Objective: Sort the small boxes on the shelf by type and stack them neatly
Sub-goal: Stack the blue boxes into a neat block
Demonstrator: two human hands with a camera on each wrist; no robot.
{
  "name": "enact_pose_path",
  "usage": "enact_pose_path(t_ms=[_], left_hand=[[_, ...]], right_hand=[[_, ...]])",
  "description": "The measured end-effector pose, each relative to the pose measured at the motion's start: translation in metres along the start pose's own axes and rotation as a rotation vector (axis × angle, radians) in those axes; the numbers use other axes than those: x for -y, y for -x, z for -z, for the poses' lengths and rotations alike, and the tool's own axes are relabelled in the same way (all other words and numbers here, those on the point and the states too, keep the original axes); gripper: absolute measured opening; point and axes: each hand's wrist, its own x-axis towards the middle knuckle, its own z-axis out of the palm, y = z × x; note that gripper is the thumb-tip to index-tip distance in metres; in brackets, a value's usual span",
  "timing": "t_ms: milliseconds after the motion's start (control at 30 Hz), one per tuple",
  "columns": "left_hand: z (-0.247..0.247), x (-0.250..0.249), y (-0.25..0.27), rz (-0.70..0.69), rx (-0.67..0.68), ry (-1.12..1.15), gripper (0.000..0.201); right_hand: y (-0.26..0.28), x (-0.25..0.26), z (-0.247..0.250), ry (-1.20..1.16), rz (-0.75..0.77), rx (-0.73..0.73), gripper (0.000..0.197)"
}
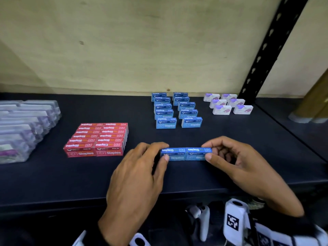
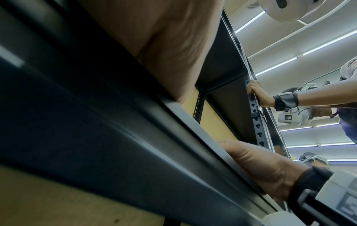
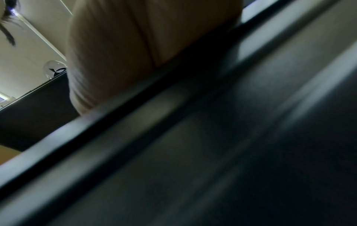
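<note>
Two blue staple boxes lie end to end near the front of the black shelf. My left hand pinches the left box at its left end, thumb in front and fingers behind. My right hand pinches the right box at its right end the same way. Behind them stand two rows of blue staple boxes. A block of red staple boxes sits to the left. White and purple boxes stand at the back right. Both wrist views show only palm and shelf edge.
Clear plastic boxes are stacked at the far left. A black perforated upright rises at the right, with a plywood back wall behind. In the left wrist view another person's hand grips a shelf post.
</note>
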Motion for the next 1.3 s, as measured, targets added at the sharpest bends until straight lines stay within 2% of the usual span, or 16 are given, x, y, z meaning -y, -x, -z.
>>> enact_pose_path(t_ms=[167, 267, 333, 433, 533, 633, 733, 900, 1067, 1167, 1300], left_hand=[[0.005, -0.001, 0.0, 0.055, 0.055, 0.058, 0.05], [0.016, -0.001, -0.005, 0.091, 0.136, 0.115, 0.056], [0.033, -0.002, -0.012, 0.079, 0.211, 0.065, 0.056], [0.066, -0.012, -0.031, 0.016, 0.282, -0.098, 0.052], [0.088, -0.023, -0.063, -0.044, 0.326, -0.275, 0.043], [0.096, -0.028, -0.098, -0.102, 0.374, -0.352, 0.036], [0.087, -0.032, -0.13, -0.138, 0.485, -0.436, 0.03], [0.058, -0.03, -0.164, -0.155, 0.653, -0.556, 0.033], [0.035, -0.033, -0.177, -0.176, 0.748, -0.697, 0.031], [0.025, -0.034, -0.18, -0.203, 0.762, -0.783, 0.01], [0.021, -0.036, -0.182, -0.242, 0.788, -0.816, 0.01]], right_hand=[[-0.002, 0.004, 0.001, -0.026, -0.002, -0.077, 0.03], [0.0, 0.01, 0.006, -0.024, -0.028, -0.092, 0.033], [0.005, 0.022, 0.017, 0.045, -0.034, -0.053, 0.034], [0.01, 0.057, 0.043, 0.236, 0.04, -0.006, 0.048], [-0.003, 0.093, 0.063, 0.371, 0.099, 0.054, 0.042], [-0.037, 0.115, 0.071, 0.472, 0.027, 0.2, 0.04], [-0.082, 0.11, 0.066, 0.714, -0.066, 0.367, 0.033], [-0.135, 0.081, 0.048, 0.988, -0.18, 0.533, 0.031], [-0.156, 0.068, 0.041, 1.036, -0.229, 0.617, 0.021], [-0.164, 0.066, 0.038, 1.015, -0.25, 0.65, 0.016], [-0.167, 0.067, 0.028, 1.071, -0.257, 0.666, 0.018]])
